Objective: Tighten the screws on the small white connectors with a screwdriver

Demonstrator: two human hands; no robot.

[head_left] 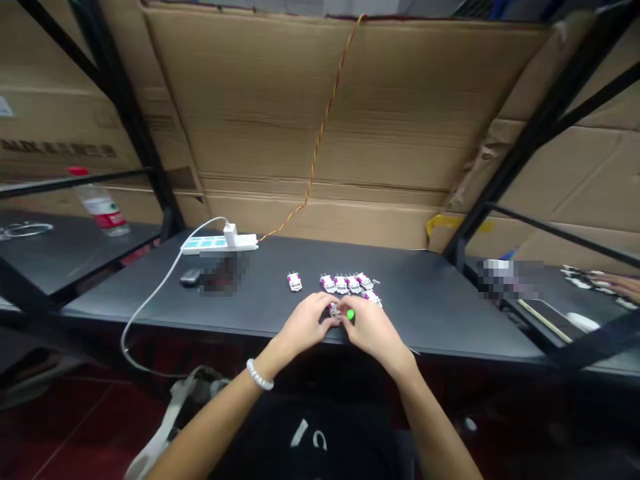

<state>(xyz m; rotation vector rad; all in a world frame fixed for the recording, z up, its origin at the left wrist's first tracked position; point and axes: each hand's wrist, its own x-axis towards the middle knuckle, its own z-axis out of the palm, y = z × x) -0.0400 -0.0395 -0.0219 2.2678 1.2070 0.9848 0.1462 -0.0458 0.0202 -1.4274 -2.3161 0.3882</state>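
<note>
My left hand (307, 323) is closed at the front of the dark table, with thumb and forefinger pinching a small white-and-purple plastic piece (334, 309). My right hand (373, 327) curls in from the other side, its fingertips close against the same piece. A round bright green end (351, 314) shows among the right fingers; the rest of that thing is hidden. Just beyond the hands, several matching white-and-purple pieces (341, 285) lie in a tight row. One more such piece (295, 281) lies apart, to the left of the row.
A white power strip (245, 242) with a plugged-in charger stands at the back left, its white cable (150, 303) hanging over the front edge. Near it lies a black object (190, 277). Black metal posts (135, 120) and cardboard (325, 100) enclose the table (420, 293).
</note>
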